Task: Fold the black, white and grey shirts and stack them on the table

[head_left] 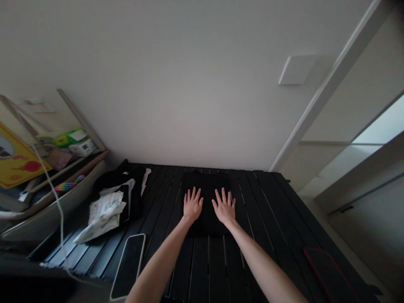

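Observation:
A folded black cloth, perhaps a garment, lies flat on a black slatted table. My left hand rests palm down on its left part, fingers spread. On the right part lies my right hand, also flat with fingers apart. Neither hand grasps anything. Dark cloth on dark slats makes the edges of the folded piece hard to make out.
Left on the table are a pile of black clothing, a crumpled white patterned cloth and a white-edged phone. A red-edged dark device lies front right. A white cable hangs at left. Behind stands a wall.

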The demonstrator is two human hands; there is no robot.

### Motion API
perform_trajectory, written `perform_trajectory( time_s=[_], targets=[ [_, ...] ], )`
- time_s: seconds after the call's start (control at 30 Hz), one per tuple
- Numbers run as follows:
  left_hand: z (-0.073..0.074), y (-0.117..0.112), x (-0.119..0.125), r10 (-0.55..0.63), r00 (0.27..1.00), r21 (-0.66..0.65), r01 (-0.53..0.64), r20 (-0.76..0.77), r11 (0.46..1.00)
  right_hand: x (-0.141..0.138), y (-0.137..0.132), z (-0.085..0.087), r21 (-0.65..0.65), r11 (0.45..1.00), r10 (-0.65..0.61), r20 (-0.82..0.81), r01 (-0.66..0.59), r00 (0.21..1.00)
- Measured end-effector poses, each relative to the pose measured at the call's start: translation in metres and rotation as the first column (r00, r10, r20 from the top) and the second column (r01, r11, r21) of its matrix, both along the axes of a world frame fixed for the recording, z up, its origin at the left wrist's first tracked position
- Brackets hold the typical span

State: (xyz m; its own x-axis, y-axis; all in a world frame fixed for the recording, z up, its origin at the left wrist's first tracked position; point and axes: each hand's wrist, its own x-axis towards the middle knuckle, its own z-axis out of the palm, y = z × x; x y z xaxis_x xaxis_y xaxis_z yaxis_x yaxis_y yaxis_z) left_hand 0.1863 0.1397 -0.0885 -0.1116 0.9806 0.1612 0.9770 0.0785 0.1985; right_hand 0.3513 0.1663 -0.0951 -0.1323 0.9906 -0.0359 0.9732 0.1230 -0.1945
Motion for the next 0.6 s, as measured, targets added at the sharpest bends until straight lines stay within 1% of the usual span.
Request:
perform_trajectory(
  time_s=[0.07,0.13,0.2,0.23,0.3,0.33,0.43,0.53,0.6],
  targets=[
    [0.004,-0.010,0.000,0.056,0.998,0.032,-0.055,-0.012,0.998,0.003,-0.003,0.003,0.006,1.000,0.023,-0.022,-0.023,0.999],
    [0.008,-0.025,-0.002,0.166,0.986,0.075,-0.164,-0.019,0.984,0.010,-0.009,0.008,0.029,0.999,0.016,-0.058,-0.014,0.998],
    [0.014,-0.044,-0.005,0.262,0.965,0.102,-0.259,-0.018,0.960,0.018,-0.021,0.015,0.076,0.995,-0.060,-0.090,0.067,0.994],
    [0.018,-0.053,-0.007,0.291,0.957,0.102,-0.288,-0.016,0.952,0.022,-0.029,0.019,0.099,0.988,-0.112,-0.099,0.122,0.989],
    [0.026,-0.071,-0.010,0.316,0.949,0.078,-0.314,-0.016,0.946,0.029,-0.049,0.028,0.131,0.968,-0.204,-0.098,0.216,0.974],
    [0.030,-0.080,-0.011,0.323,0.946,0.060,-0.322,-0.016,0.945,0.033,-0.061,0.033,0.136,0.961,-0.229,-0.094,0.240,0.969],
    [0.036,-0.103,-0.009,0.335,0.942,0.021,-0.335,-0.012,0.942,0.040,-0.098,0.039,0.117,0.958,-0.251,-0.103,0.262,0.963],
    [0.035,-0.124,-0.003,0.327,0.945,0.007,-0.327,-0.009,0.945,0.043,-0.127,0.034,0.068,0.954,-0.276,-0.171,0.291,0.946],
    [0.031,-0.136,-0.001,0.315,0.949,0.008,-0.315,0.006,0.949,0.043,-0.137,0.026,0.070,0.942,-0.301,-0.263,0.329,0.917]
  ],
)
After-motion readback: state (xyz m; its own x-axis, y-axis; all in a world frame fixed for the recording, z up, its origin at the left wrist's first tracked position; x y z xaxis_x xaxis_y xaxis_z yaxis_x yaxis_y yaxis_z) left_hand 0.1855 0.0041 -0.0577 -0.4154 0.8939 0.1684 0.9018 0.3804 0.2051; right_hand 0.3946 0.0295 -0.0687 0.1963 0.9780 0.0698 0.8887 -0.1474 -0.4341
